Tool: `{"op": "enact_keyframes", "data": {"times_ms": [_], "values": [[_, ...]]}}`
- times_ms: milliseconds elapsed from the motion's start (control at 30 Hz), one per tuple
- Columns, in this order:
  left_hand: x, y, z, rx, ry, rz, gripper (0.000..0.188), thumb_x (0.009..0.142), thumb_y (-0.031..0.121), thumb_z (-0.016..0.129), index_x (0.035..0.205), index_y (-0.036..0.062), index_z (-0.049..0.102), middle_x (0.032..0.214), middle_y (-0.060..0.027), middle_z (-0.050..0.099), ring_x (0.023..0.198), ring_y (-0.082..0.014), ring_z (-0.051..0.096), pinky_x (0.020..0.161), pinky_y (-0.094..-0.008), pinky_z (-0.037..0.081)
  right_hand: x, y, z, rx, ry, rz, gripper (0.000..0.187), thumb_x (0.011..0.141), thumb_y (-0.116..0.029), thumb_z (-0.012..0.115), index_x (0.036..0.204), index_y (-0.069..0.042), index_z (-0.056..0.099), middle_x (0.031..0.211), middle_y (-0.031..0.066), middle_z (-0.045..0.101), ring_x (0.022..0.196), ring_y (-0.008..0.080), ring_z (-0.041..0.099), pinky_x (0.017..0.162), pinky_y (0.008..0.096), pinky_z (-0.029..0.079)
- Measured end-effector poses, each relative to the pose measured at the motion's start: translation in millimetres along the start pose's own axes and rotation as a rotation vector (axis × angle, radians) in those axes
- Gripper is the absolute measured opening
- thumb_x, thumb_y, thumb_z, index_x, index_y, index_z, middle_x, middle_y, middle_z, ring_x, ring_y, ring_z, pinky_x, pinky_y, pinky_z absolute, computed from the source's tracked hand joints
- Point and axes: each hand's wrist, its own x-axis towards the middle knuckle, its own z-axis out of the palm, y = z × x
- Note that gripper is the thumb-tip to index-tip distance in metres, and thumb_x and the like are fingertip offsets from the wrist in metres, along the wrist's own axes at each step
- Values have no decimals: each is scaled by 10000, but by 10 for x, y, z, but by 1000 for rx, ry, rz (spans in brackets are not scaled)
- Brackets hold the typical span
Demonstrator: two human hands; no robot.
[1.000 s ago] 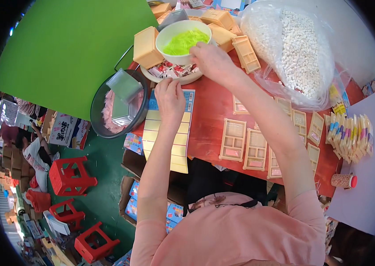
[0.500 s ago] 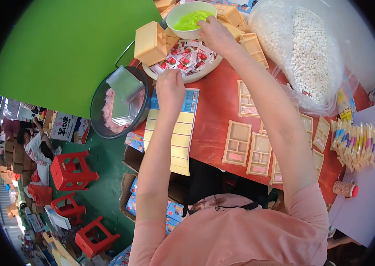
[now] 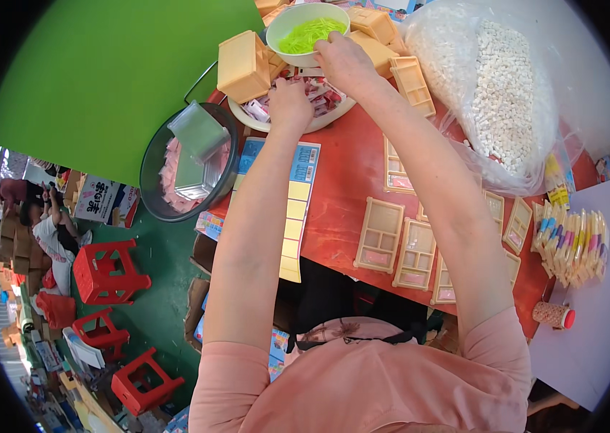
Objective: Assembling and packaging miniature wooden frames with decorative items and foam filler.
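My left hand (image 3: 291,105) is down on the strawberry-printed sachets (image 3: 325,99) heaped in a white basin (image 3: 319,124). Its fingers look spread among them, their tips partly hidden. At the right side of a white bowl (image 3: 276,45), my right hand (image 3: 346,63) has its fingers closed over the rim. Bright green thin strips (image 3: 312,35) fill the bowl, which rests at the basin's far edge. Beside my left hand stands a pale yellow toy cabinet (image 3: 243,66). Behind my right hand lie more pale yellow pieces (image 3: 377,54).
Compartment trays (image 3: 379,232) with pink packets lie on the red table (image 3: 334,187). A sticker sheet (image 3: 295,206) sits at the near edge. A bag of white pieces (image 3: 503,94) stands right; a dark basin (image 3: 153,206) holds clear boxes. Red stools (image 3: 112,272) stand on the floor.
My left hand has moved forward and right, down into the sachets. My right hand has shifted from over the green strips to the bowl's rim.
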Motion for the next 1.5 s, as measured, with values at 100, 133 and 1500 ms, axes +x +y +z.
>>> {"op": "enact_keyframes", "data": {"times_ms": [100,133,1500], "values": [[7,-91,68,-90,131,83,298,792,140,712,1077,63,748,1226,-204,596,1125,-369,606,932,-464,525,-30,-23,7,25,24,-22,172,942,-184,634,1044,-54,680,1001,174,611,977,357,638,852,452,528],[1,-78,72,-124,219,119,233,780,46,664,985,46,776,1129,-204,651,1039,-362,652,892,-453,540,-35,-15,6,25,24,-17,172,942,-184,634,1044,-54,680,1001,174,611,977,357,638,852,452,528],[-2025,-49,567,-2113,-575,-602,301,868,-103,634,1148,-1,591,1018,-96,644,754,-147,629,404,-204,332,-2727,-284,-1269,864,-512,751,329,974,-310,656,1145,-31,696,845,-20,627,776,50,549,685,229,461]]}}
